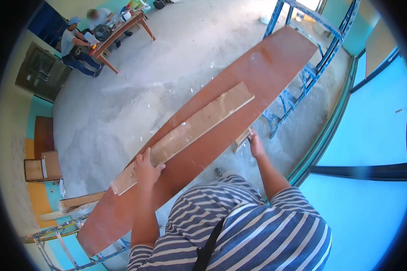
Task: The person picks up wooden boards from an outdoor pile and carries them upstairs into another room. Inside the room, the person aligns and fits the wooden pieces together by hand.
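Observation:
A long reddish-brown board spans diagonally before me. On it lies a pale, worn plank. My left hand rests over the plank's lower left part, its fingers wrapped over the far edge and the thumb on the near side. My right hand is closed on the end of a short wooden piece, held beside the near edge of the brown board, above the floor. The underside of the short piece is hidden.
Blue metal scaffold frames stand at the board's upper right end and at the lower left. Two people are at a wooden table, upper left. Boards and boxes lean at the left wall. Window panels line the right.

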